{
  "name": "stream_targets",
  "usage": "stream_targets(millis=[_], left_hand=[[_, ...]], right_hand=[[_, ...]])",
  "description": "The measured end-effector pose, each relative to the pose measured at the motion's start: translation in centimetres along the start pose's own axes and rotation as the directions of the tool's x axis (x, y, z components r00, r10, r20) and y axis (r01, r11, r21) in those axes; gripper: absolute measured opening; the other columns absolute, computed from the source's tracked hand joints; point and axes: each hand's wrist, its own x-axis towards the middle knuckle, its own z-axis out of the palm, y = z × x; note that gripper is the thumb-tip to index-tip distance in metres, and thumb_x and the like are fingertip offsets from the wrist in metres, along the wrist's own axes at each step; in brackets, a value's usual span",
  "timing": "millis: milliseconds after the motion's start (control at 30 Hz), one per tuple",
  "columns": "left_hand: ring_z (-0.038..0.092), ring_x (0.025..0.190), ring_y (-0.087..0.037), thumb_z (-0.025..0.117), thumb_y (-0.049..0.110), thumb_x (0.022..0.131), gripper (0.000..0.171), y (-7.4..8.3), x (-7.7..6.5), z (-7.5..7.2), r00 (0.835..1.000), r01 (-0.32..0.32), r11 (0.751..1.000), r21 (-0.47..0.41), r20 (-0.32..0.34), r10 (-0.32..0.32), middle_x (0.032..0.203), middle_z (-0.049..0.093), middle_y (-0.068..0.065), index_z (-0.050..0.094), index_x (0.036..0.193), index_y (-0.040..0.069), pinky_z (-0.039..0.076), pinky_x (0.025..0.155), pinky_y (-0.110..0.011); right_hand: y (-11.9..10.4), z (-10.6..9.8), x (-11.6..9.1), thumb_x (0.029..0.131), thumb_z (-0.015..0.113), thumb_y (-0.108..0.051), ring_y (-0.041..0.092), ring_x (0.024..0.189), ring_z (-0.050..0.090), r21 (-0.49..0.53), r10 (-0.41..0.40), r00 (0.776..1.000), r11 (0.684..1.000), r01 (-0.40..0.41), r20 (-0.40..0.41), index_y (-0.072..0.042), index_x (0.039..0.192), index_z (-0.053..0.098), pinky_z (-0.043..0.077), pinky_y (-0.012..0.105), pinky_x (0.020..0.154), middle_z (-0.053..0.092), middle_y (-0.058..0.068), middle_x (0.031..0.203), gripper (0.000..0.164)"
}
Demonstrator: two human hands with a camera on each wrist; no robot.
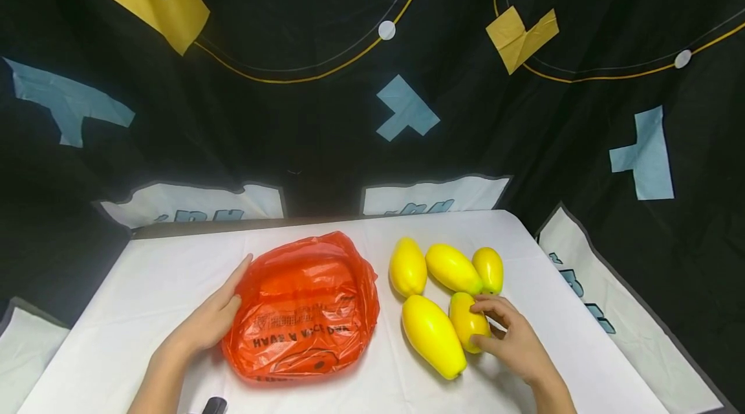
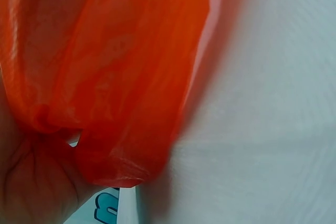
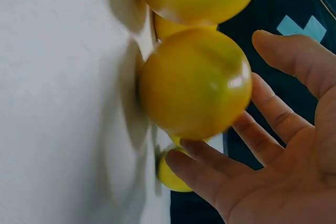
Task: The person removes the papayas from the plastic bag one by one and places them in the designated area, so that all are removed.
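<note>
On the left half of the white table lies a puffed-out red plastic bag (image 1: 302, 310) with dark print. My left hand (image 1: 212, 317) holds its left side, and the bag hides some of the fingers in the left wrist view. My right hand (image 1: 512, 333) reaches round a small, smooth yellow fruit (image 1: 465, 320), mango-like in shape. In the right wrist view the thumb (image 3: 294, 53) stands apart from this fruit (image 3: 194, 82), while the fingers spread close beside it. A longer yellow fruit (image 1: 433, 336) lies just to its left.
Behind these lie a yellow fruit (image 1: 407, 267) on the left, another in the middle (image 1: 453, 268) and a smaller one (image 1: 489, 270) on the right. A dark object (image 1: 215, 405) shows at the near edge. A patterned black cloth (image 1: 314, 142) hangs behind the table (image 1: 145, 265).
</note>
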Motion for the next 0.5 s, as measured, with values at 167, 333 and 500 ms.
stream_targets(millis=[167,333,500], left_hand=[[0.018,0.141,-0.048,0.035,0.004,0.1,0.07,0.3,0.1,-0.3,0.999,0.015,0.996,0.084,-0.036,-0.012,0.16,0.015,-0.02,0.004,0.158,0.026,0.019,0.109,-0.067],[0.032,0.135,-0.049,0.038,0.012,0.102,0.058,0.4,0.1,-0.3,0.984,0.048,0.971,0.233,-0.176,-0.007,0.153,0.032,-0.024,0.018,0.157,0.012,0.028,0.106,-0.067],[0.044,0.124,-0.049,0.049,0.02,0.099,0.055,0.9,0.2,0.1,0.944,0.048,0.941,0.334,-0.323,0.066,0.141,0.047,-0.026,0.036,0.151,0.006,0.035,0.099,-0.068]], right_hand=[[-1.0,-0.6,0.2,0.08,0.08,-0.017,0.026,0.117,0.056,-0.136,-0.039,0.994,0.99,0.024,-0.106,-0.011,0.117,0.064,0.05,0.049,0.096,0.058,0.002,0.124,0.04],[-2.4,-0.9,1.0,0.085,0.077,-0.026,0.024,0.108,0.06,-0.242,-0.146,0.963,0.966,0.089,-0.228,-0.011,0.118,0.063,0.055,0.043,0.089,0.062,0.004,0.119,0.039],[-3.8,-0.6,2.0,0.087,0.074,-0.021,0.023,0.108,0.058,-0.29,-0.259,0.935,0.939,0.185,-0.243,-0.012,0.124,0.061,0.053,0.044,0.091,0.061,0.002,0.123,0.041]])
